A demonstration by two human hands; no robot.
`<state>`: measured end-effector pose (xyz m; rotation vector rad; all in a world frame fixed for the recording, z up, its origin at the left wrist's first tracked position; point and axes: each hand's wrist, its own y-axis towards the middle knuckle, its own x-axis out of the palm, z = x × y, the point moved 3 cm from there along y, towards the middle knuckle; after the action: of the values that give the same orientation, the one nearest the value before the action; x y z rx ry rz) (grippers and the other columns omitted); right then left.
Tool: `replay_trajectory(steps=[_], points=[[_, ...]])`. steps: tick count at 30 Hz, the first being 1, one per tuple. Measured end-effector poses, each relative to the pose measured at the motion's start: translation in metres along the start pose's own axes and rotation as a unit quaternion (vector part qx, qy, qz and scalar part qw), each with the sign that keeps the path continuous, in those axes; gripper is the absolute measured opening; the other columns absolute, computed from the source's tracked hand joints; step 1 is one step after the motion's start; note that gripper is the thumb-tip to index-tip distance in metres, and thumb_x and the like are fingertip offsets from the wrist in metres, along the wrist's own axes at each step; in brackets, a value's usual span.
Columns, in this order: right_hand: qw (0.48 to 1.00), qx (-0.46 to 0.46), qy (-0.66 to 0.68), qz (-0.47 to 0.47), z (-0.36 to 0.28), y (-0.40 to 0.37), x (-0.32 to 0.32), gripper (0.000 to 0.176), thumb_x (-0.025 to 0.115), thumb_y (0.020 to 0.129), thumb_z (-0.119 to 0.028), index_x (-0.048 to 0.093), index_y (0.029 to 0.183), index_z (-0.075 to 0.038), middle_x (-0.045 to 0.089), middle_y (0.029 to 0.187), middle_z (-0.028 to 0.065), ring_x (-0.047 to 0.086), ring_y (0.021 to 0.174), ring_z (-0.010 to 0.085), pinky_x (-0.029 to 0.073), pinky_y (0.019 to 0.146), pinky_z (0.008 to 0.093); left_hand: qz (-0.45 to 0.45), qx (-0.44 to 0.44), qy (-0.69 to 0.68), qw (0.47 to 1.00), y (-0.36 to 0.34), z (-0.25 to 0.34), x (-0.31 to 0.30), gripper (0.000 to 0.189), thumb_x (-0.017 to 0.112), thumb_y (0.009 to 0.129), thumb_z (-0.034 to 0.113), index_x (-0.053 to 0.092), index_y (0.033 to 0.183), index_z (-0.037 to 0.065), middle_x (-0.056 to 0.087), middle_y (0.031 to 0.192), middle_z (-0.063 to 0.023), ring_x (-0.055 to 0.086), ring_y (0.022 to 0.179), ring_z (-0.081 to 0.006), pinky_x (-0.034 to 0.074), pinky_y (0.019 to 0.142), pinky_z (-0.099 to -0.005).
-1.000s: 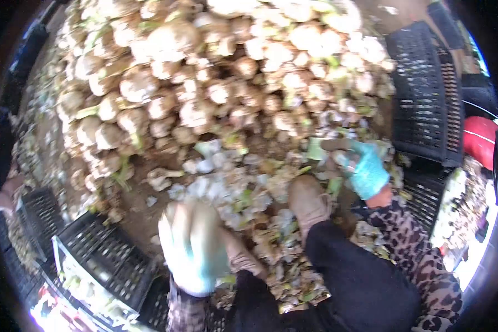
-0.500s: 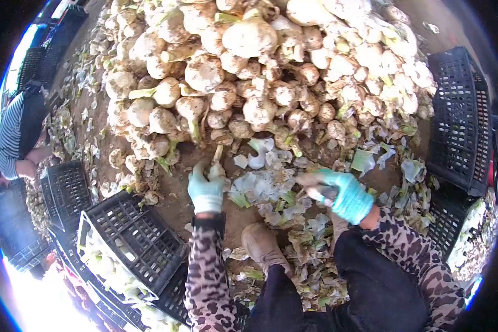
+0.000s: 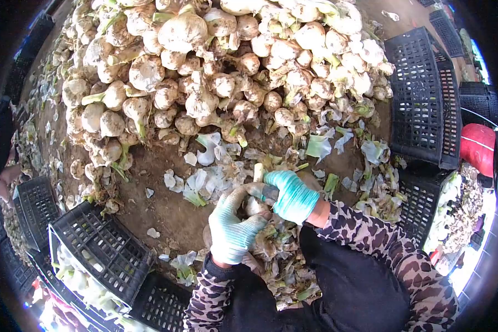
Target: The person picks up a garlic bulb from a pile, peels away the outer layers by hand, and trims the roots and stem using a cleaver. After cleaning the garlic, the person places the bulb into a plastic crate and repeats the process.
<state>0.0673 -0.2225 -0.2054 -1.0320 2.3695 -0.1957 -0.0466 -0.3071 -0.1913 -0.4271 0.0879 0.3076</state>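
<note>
Currently: one white bulb (image 3: 254, 206) held between both gloved hands, low over the heap of peelings (image 3: 276, 260) in front of my knees. Left hand (image 3: 232, 226): fingers curled tight around the bulb from below. Right hand (image 3: 291, 196): fingers closed on its top, by the pale stalk stub. Pile of unpeeled bulbs (image 3: 205, 72) lies ahead, too many to count. Three black crates at lower left (image 3: 102, 249), two at right (image 3: 420, 99). One other person's hand (image 3: 3, 185) shows at the left edge.
</note>
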Motion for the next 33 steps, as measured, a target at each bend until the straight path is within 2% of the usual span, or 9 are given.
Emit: replay_trajectory(steps=[8,11,18,20,22,26,28,29,33], points=[[0.990,-0.115,-0.048,-0.062,0.002,-0.016,0.004,0.017,0.059,0.072,-0.017,0.054,0.079,-0.002,0.054,0.065,0.0157,0.054,0.064,0.0347,0.042,0.056,0.0404,-0.077,-0.159,-0.272,0.946,-0.007,-0.024,-0.023,0.062,0.076,0.057,0.009,0.048,0.109,-0.009,0.057,0.095,-0.0165,0.057,0.077,-0.0173,0.047,0.071,-0.0278],[0.989,-0.145,0.040,-0.016,-0.020,-0.018,-0.005,0.022,0.057,0.070,-0.002,0.055,0.092,-0.001,0.057,0.078,0.0150,0.057,0.071,0.0304,0.045,0.061,0.0331,-0.154,-0.218,-0.614,0.743,-0.010,-0.032,-0.015,0.066,0.071,0.065,0.018,0.039,0.116,-0.009,0.055,0.097,-0.0191,0.057,0.068,-0.0214,0.048,0.052,-0.0267],[0.992,-0.093,0.064,0.053,-0.013,-0.010,0.002,0.020,0.059,0.070,-0.005,0.055,0.089,0.000,0.056,0.077,0.0162,0.056,0.070,0.0319,0.045,0.061,0.0338,0.063,-0.029,-0.198,0.978,-0.008,-0.028,-0.004,0.072,0.070,0.070,0.027,0.031,0.123,-0.003,0.051,0.101,-0.0113,0.056,0.082,-0.0183,0.047,0.071,-0.0255],[0.979,-0.187,0.040,0.077,-0.023,-0.015,0.003,0.020,0.060,0.070,-0.009,0.055,0.087,0.000,0.057,0.078,0.0152,0.055,0.070,0.0333,0.044,0.062,0.0377,-0.054,-0.047,-0.441,0.895,-0.002,-0.034,-0.008,0.052,0.050,0.084,0.035,0.038,0.118,-0.002,0.056,0.088,-0.0086,0.056,0.067,-0.0149,0.046,0.053,-0.0229],[0.978,-0.108,0.180,0.005,-0.026,-0.013,0.000,0.019,0.060,0.070,-0.008,0.055,0.087,-0.001,0.056,0.078,0.0143,0.055,0.069,0.0327,0.044,0.060,0.0360,-0.081,-0.166,-0.556,0.810,-0.005,-0.028,-0.005,0.050,0.046,0.086,0.038,0.040,0.116,-0.002,0.055,0.090,-0.0090,0.056,0.067,-0.0153,0.046,0.050,-0.0241],[0.986,-0.091,0.140,-0.012,-0.020,-0.018,-0.003,0.020,0.058,0.070,-0.006,0.054,0.089,-0.002,0.056,0.078,0.0131,0.055,0.070,0.0316,0.044,0.060,0.0349,0.054,-0.161,-0.367,0.914,-0.005,-0.020,-0.004,0.046,0.055,0.082,0.034,0.045,0.115,0.004,0.056,0.091,-0.0055,0.055,0.067,-0.0145,0.045,0.053,-0.0247],[0.984,-0.013,0.161,-0.076,-0.029,-0.025,-0.001,0.017,0.055,0.072,-0.003,0.054,0.089,-0.002,0.056,0.075,0.0092,0.056,0.065,0.0227,0.043,0.055,0.0304,0.057,0.000,-0.108,0.993,-0.004,-0.011,-0.008,0.044,0.060,0.079,0.027,0.046,0.113,0.003,0.055,0.093,-0.0063,0.055,0.079,-0.0164,0.046,0.068,-0.0263],[0.979,-0.136,0.149,-0.033,-0.012,-0.027,0.010,0.032,0.048,0.076,0.001,0.052,0.108,-0.002,0.055,0.072,0.0045,0.048,0.057,0.0123,0.040,0.050,0.0245,0.035,-0.009,-0.063,0.997,-0.005,-0.017,-0.010,0.047,0.064,0.076,0.024,0.045,0.113,0.001,0.054,0.098,-0.0087,0.053,0.090,-0.0185,0.044,0.079,-0.0295],[0.986,0.076,0.150,-0.004,0.012,-0.023,-0.003,0.024,0.051,0.073,-0.002,0.057,0.096,0.000,0.057,0.070,0.0097,0.054,0.061,0.0171,0.043,0.054,0.0280,-0.004,-0.088,-0.443,0.892,-0.004,-0.023,-0.003,0.042,0.065,0.074,0.020,0.047,0.106,-0.001,0.054,0.096,-0.0097,0.054,0.085,-0.0174,0.044,0.077,-0.0281]])
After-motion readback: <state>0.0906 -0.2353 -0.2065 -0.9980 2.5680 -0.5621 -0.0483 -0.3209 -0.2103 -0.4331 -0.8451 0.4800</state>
